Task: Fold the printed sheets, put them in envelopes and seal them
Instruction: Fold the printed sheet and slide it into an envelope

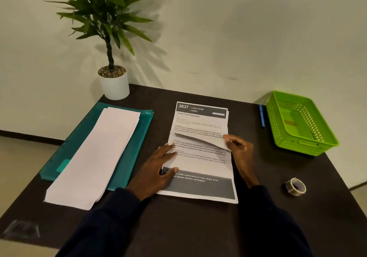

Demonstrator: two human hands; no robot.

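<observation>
Head view, sheets: the printed sheets [200,121] lie in a small stack at the middle of the dark table [198,227], text facing up, short edge toward the person.
Top sheet: the top sheet [198,163] is raised along its right side, with a curved shadow line across the text where it bows off the pages beneath.
Left hand: the left hand [158,169] lies flat with fingers spread, pressing the lower left part of the stack down.
Right hand: the right hand [238,147] pinches the right edge of the top sheet between thumb and fingertips.
Envelopes: a pile of long white envelopes [99,153] rests on a teal folder [139,137], left of the sheets and apart from them.
Other things: a green basket [294,141], a blue pen [261,117] and a tape roll [296,187] sit to the right.
Handling: the paper looks light, limp and easily creased, and smooth pages are likely to slide on each other.
Where to hold: an edge or corner pinch suits it best, with the other palm anchoring the stack so only one page comes away.
</observation>
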